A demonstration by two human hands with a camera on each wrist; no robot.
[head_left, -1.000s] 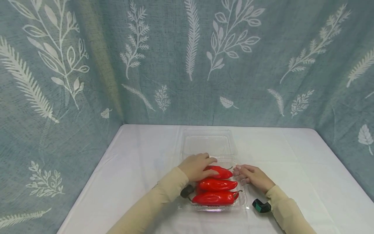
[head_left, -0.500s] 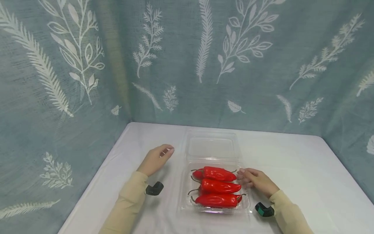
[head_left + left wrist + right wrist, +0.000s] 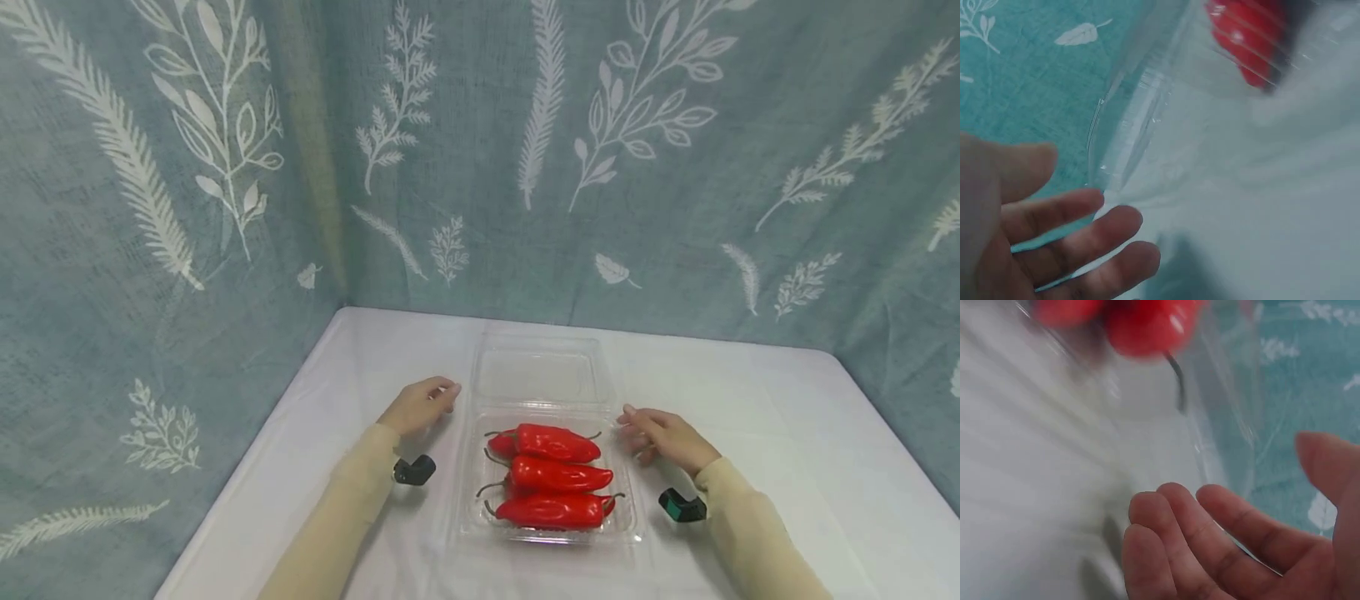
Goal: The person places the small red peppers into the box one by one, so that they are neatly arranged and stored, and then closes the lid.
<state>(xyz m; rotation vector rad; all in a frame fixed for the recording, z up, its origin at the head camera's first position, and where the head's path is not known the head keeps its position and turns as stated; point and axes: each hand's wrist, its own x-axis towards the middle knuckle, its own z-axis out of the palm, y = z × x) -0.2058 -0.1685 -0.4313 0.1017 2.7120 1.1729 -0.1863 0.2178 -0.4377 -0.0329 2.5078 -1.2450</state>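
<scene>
Several red peppers (image 3: 555, 475) with dark stems lie piled in the base of a clear plastic clamshell box (image 3: 472, 500). Its lid (image 3: 536, 375) is folded back flat behind the base. Left of the box, near the hinge, my left hand (image 3: 422, 406) hovers with relaxed fingers and holds nothing. In the left wrist view its fingertips are close to the lid's edge; whether they touch cannot be told. My right hand (image 3: 671, 439) is at the box's right side with loosely bent fingers and nothing in them. The right wrist view shows a pepper (image 3: 1154, 328) behind the clear wall.
A white cloth covers the table (image 3: 750, 400). Blue-green curtains (image 3: 480, 167) with white leaf patterns hang behind it and on its left and right. A dark wrist device (image 3: 415, 470) is on the left wrist, and another device (image 3: 682, 505) on the right.
My left hand has let go of a pepper in the box and moved out to the left. My right hand has come slightly away from the box's right side. The view has shifted a little.
</scene>
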